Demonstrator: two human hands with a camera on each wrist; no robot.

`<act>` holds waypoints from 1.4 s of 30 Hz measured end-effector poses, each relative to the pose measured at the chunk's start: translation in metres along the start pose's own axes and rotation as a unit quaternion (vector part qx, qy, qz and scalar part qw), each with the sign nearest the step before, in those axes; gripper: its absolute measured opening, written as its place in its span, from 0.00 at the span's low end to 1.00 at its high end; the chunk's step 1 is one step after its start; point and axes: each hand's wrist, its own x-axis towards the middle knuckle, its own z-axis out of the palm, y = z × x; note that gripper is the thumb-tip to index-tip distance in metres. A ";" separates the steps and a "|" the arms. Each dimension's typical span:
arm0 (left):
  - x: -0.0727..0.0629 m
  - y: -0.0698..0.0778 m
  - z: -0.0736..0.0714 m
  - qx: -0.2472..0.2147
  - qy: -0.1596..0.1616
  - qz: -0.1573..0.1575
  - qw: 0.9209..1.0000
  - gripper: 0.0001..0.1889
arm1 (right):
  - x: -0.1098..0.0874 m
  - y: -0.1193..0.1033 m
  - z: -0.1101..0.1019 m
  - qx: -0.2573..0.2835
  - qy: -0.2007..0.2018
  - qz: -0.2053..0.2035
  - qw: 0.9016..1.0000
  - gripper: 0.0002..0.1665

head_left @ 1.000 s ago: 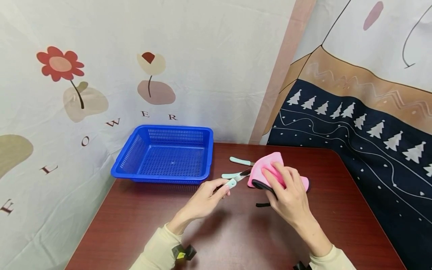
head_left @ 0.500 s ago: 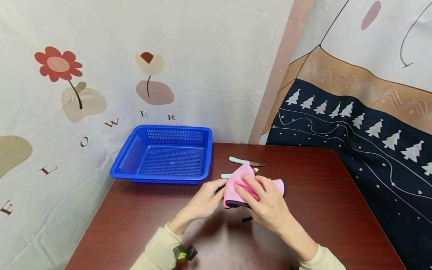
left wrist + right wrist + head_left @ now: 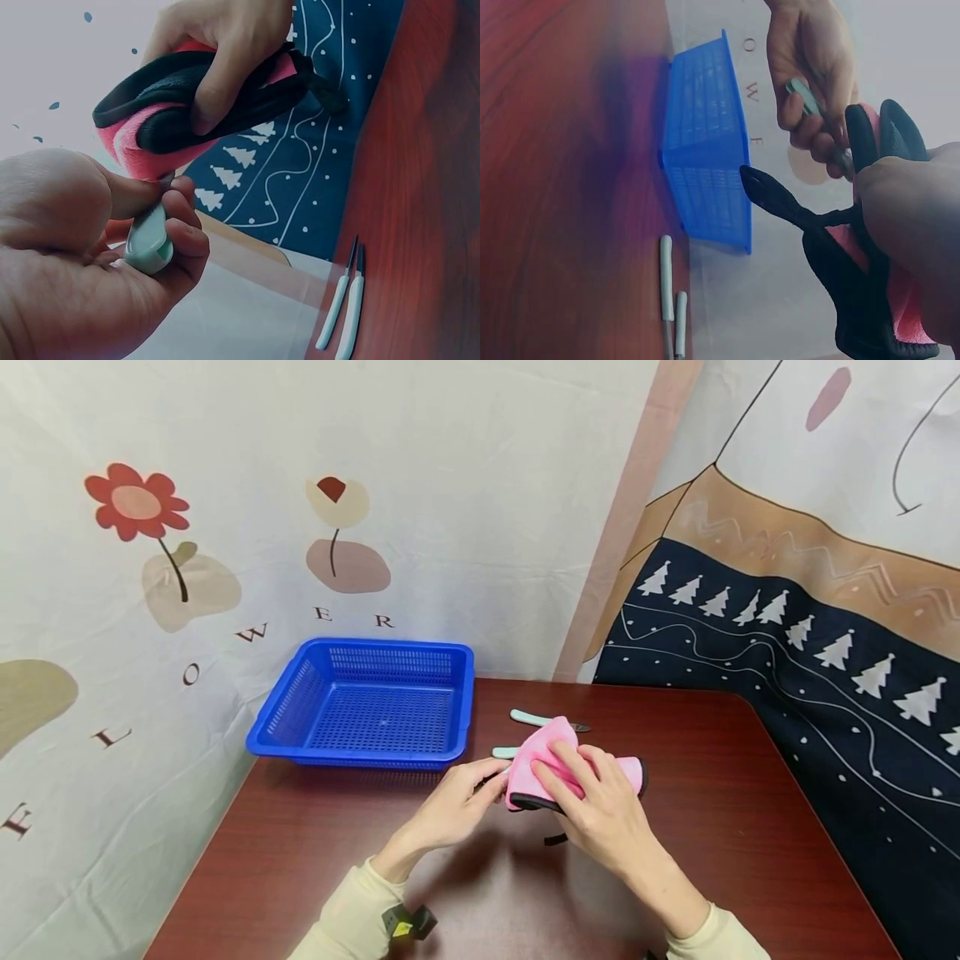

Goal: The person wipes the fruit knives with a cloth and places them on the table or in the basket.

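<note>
My left hand (image 3: 453,803) pinches a small knife by its mint-green handle (image 3: 150,238), thumb on top and fingers curled beneath. Folded round its blade is a pink cloth (image 3: 543,764) with black edging, so most of the metal is hidden. From above, my right hand (image 3: 603,810) grips this cloth; its thumb presses the black-edged side in the left wrist view. A black loop (image 3: 776,196) hangs off the cloth. Behind the hands, two more mint-handled tools lie on the table: the farther one (image 3: 530,717) shows a metal blade tip, the nearer one (image 3: 505,752) only its handle.
A blue perforated plastic basket (image 3: 360,755) stands at the back left of the dark red wooden table (image 3: 735,827), close to the left hand. A printed cloth backdrop (image 3: 510,527) hangs right behind the table.
The right hand has brought the cloth leftward over the blade of the held knife, then shifted slightly right and up along it. The left hand has stayed nearly still.
</note>
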 end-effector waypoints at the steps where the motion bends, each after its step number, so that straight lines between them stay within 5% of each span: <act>1: 0.000 0.000 0.000 -0.002 0.000 0.000 1.000 0.15 | 0.000 0.001 0.000 -0.001 -0.001 0.004 1.000 0.24; 14: 0.001 0.001 0.000 -0.014 -0.002 -0.011 1.000 0.12 | -0.006 0.017 -0.003 0.011 0.011 0.029 0.999 0.24; 25: -0.001 -0.001 -0.001 -0.010 -0.001 -0.020 1.000 0.12 | -0.010 0.028 -0.008 -0.002 -0.019 0.056 0.998 0.40; 42: -0.003 -0.002 -0.005 -0.017 -0.001 -0.037 0.999 0.12 | -0.020 0.052 -0.012 -0.005 0.024 0.095 0.995 0.33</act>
